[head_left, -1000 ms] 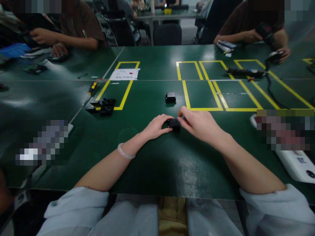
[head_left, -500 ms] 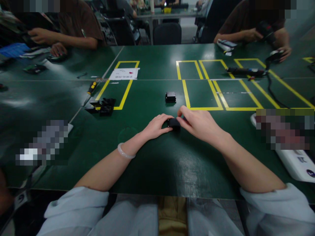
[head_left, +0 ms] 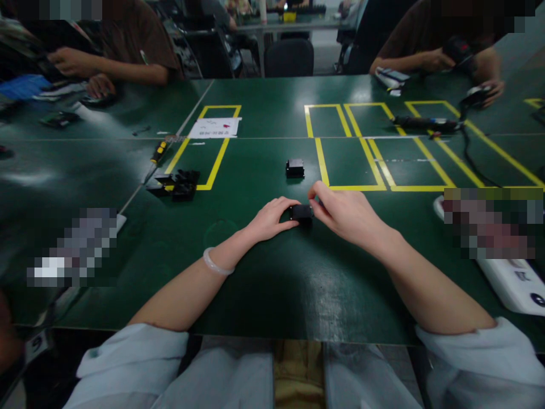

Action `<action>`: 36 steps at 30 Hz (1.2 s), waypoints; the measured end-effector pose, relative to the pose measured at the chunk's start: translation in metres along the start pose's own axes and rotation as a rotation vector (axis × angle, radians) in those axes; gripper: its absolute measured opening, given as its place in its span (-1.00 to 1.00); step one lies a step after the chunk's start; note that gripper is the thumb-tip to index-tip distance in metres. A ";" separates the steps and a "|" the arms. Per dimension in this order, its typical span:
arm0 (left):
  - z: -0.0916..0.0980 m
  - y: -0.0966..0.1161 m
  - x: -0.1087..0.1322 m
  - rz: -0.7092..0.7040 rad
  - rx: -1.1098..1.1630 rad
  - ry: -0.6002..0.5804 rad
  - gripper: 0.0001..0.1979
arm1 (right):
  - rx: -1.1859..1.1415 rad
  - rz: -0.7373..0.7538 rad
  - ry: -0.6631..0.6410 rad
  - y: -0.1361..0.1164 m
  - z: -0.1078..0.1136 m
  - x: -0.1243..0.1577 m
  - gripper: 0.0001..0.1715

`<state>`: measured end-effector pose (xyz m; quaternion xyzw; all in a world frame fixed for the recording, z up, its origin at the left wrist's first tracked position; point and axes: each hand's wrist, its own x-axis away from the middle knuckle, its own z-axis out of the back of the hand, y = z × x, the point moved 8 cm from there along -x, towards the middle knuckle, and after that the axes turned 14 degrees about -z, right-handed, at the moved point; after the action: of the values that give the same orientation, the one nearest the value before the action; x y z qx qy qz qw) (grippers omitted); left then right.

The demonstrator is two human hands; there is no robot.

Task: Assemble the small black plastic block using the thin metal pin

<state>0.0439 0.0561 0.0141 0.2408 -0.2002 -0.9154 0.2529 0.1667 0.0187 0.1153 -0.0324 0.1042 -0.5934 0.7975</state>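
A small black box-shaped part (head_left: 302, 212) rests on the green table (head_left: 255, 284) in front of me. My left hand (head_left: 272, 220) grips it from the left, thumb on the near side and fingers on the far side. At the part's right end, my right hand (head_left: 343, 213) is closed in a pinch of thumb and forefinger. Whatever lies between those fingertips, if anything, is too small to tell. Just beyond my hands sits a second black box-shaped part (head_left: 295, 168), touched by neither hand.
Black parts (head_left: 183, 184) lie in a pile at left, near a yellow-black screwdriver (head_left: 159, 152) and a paper label (head_left: 215, 128). A dark cabled tool (head_left: 426, 124) lies at right. White devices flank me, the right one (head_left: 511, 284) nearer. Two co-workers sit opposite.
My right hand's fingertips have shifted slightly up and right along the part's end, baring more of it. My left hand and the other things have stayed where they were.
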 end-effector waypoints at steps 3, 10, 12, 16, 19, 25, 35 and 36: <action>0.000 0.001 0.000 0.001 0.003 -0.004 -0.57 | 0.004 -0.032 0.010 0.002 0.002 0.000 -0.68; -0.001 -0.002 0.000 0.009 -0.012 -0.008 -0.57 | -0.002 -0.018 0.001 0.001 0.003 0.000 -0.56; -0.001 -0.002 0.000 0.007 -0.013 -0.008 -0.56 | 0.030 -0.033 0.005 0.002 0.002 -0.001 -0.54; -0.001 0.000 0.000 0.015 0.001 -0.020 -0.56 | 0.093 -0.080 0.016 0.006 0.002 -0.002 -0.59; 0.000 0.001 0.000 0.024 0.006 -0.020 -0.56 | 0.121 -0.107 0.019 0.008 0.004 -0.002 -0.63; 0.001 0.000 0.001 0.004 0.006 -0.011 -0.56 | 0.108 -0.080 0.034 0.007 0.006 -0.001 -0.66; 0.001 0.000 0.000 0.030 0.010 -0.024 -0.56 | 0.141 -0.103 0.001 0.007 0.005 -0.001 -0.63; 0.001 0.001 0.000 0.028 0.011 -0.022 -0.56 | 0.129 -0.097 0.004 0.006 0.005 -0.001 -0.64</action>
<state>0.0433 0.0558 0.0150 0.2291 -0.2114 -0.9133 0.2623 0.1732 0.0211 0.1193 0.0153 0.0658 -0.6370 0.7679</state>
